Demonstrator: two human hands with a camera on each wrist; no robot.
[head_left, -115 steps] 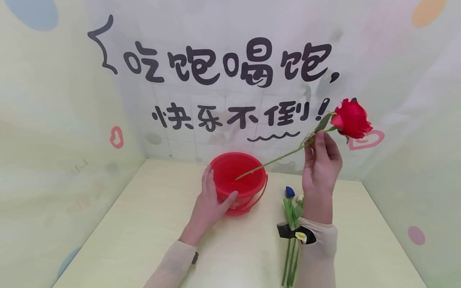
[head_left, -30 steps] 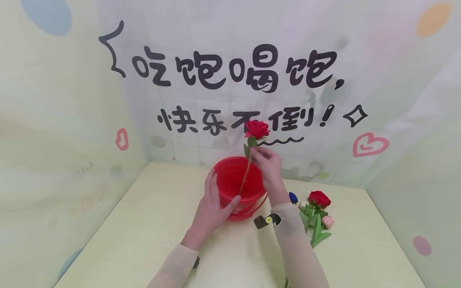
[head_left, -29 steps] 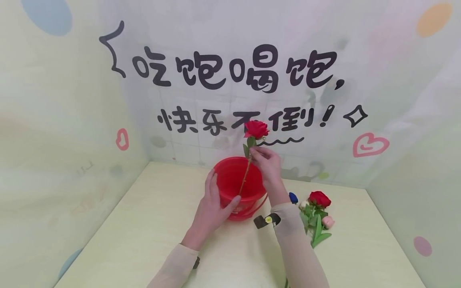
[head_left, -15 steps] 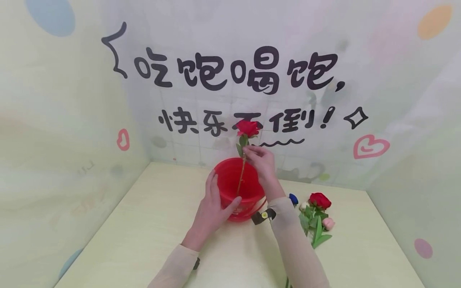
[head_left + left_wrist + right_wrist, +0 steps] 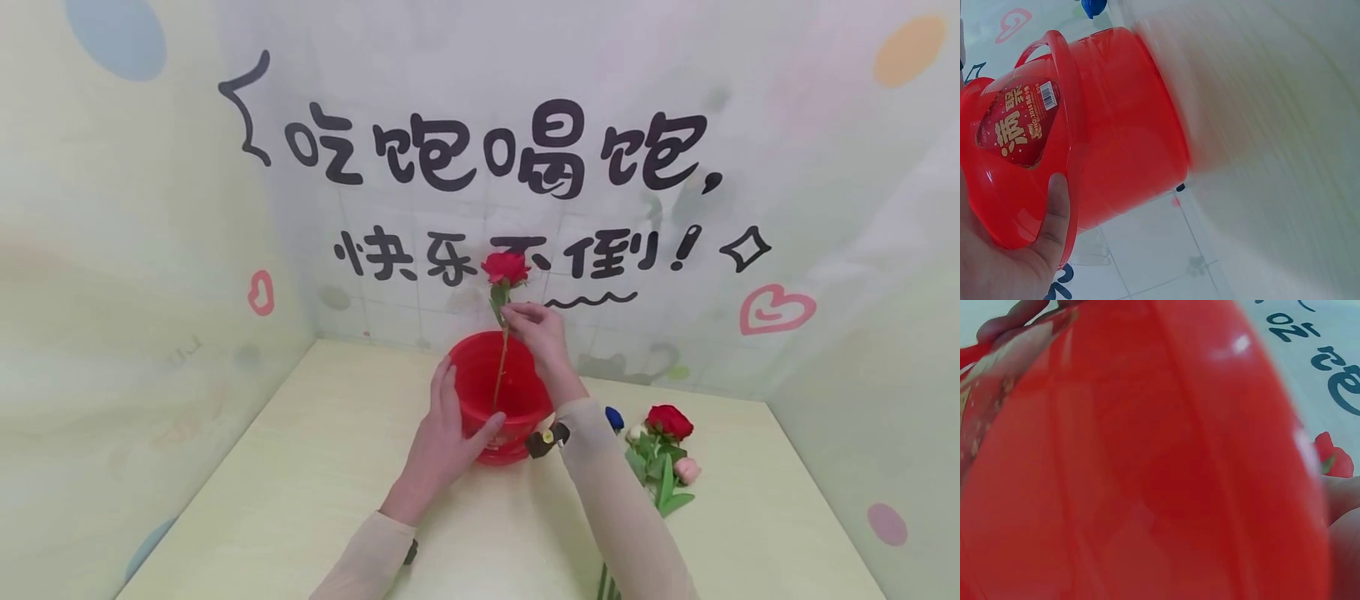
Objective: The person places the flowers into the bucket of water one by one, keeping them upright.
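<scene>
My left hand (image 5: 442, 446) holds a red plastic bucket (image 5: 517, 435) by its left side, thumb on the near wall and fingers at the rim. In the left wrist view that thumb lies over the bucket's wall (image 5: 1129, 125), beside a printed label (image 5: 1019, 122). Above the bucket, my right hand (image 5: 542, 337) pinches the stem of a red rose (image 5: 506, 268) just under its leaves. The rose stands nearly upright, its stem reaching down inside the bucket; I cannot tell whether the tip touches the bottom. The bucket wall (image 5: 1147, 456) fills most of the right wrist view.
To the right on the pale table (image 5: 262, 508) lie more flowers: a red rose (image 5: 670, 422), a pink flower (image 5: 686, 471), a blue one (image 5: 614, 418) and a white one. My right forearm partly covers their stems. A printed back wall (image 5: 450, 75) stands behind the bucket.
The rose went from slanting out at the right to nearly upright over the bucket, then shifted slightly left with my right hand. My left hand keeps hold of the bucket.
</scene>
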